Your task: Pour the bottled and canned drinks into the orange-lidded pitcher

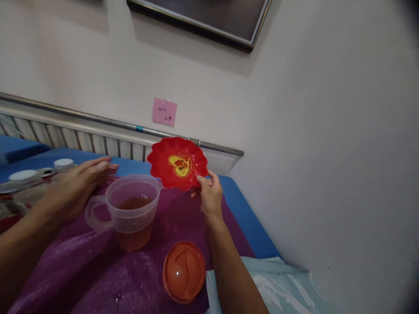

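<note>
My right hand pinches the near right rim of a red scalloped plate, tilted so its yellow heart print faces me. My left hand is stretched out with nothing in it, fingers extended to the right, behind the jug's handle. Between the hands stands a clear plastic jug with amber liquid in its lower part. The plate is just beyond the jug's right rim; whether they touch I cannot tell. An orange-red round lid lies on the purple sheet in front.
At the left, partly behind my left arm, are several jars with white lids and an opened can. A pale blue plastic sheet lies at lower right. Behind the blue table run a metal rail and the wall with a pink note.
</note>
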Demonstrator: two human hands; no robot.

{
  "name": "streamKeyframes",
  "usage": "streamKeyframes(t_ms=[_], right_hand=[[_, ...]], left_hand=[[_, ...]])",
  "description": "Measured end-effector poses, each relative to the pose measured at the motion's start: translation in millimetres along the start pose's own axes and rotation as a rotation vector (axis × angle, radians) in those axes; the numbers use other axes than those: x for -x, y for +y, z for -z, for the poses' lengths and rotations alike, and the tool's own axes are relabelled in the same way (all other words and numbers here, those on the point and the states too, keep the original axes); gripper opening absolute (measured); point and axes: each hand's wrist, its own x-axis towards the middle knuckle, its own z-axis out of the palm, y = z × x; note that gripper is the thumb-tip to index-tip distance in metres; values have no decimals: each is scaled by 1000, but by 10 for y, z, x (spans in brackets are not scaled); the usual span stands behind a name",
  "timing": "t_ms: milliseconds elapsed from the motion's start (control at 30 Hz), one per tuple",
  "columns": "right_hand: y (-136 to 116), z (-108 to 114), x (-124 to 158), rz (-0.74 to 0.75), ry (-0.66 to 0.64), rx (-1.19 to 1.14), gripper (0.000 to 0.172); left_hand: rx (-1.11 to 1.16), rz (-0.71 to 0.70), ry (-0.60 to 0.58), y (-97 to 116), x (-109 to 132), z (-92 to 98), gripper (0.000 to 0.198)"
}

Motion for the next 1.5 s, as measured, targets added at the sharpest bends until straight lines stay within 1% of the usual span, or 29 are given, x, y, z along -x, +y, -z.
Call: streamKeyframes(t_ms=[67,133,200,267,367,433,533,633,733,800,967,1100,1233,1400,1500], right_hand=[[-49,-189,18,22,-38,-29,43],[-60,-357,64,54,-85,-43,44],[-32,-479,139,116,-120,-40,46],[19,-544,227,202,-137,-37,48],[90,-548,324,310,-177,-15,49],[123,-515,342,342,-192,27,50],[166,-459,320,328,-195,113,50],[209,-420,295,309,-212,162,48],[239,-395,298,322,-199,178,47],[254,-387,316,346,-186,195,47],[271,-399,384,493,-199,246,48],[259,-404,431,572,-187,307,50],[288,-383,451,586,-165,309,49],[359,-385,455,543,-152,246,46],[349,-398,469,567,-172,236,45]], left_hand=[[-41,52,-122,126,-63,-152,54],[-42,84,-215,220,-108,-263,53],[-17,105,-271,265,-150,-299,51],[17,111,-295,264,-189,-265,51],[74,90,-303,204,-231,-163,56],[122,89,-308,132,-261,-111,58],[214,80,-293,-14,-326,-78,59],[284,74,-281,-139,-380,-75,63],[299,80,-279,-168,-353,-73,63],[292,85,-263,-141,-298,-71,59],[284,42,-126,-45,-180,-103,56],[173,-16,-92,45,-102,-154,47],[121,-41,-24,85,12,-176,41],[74,-152,70,2,106,-179,40],[78,-192,161,-49,131,-179,41]])
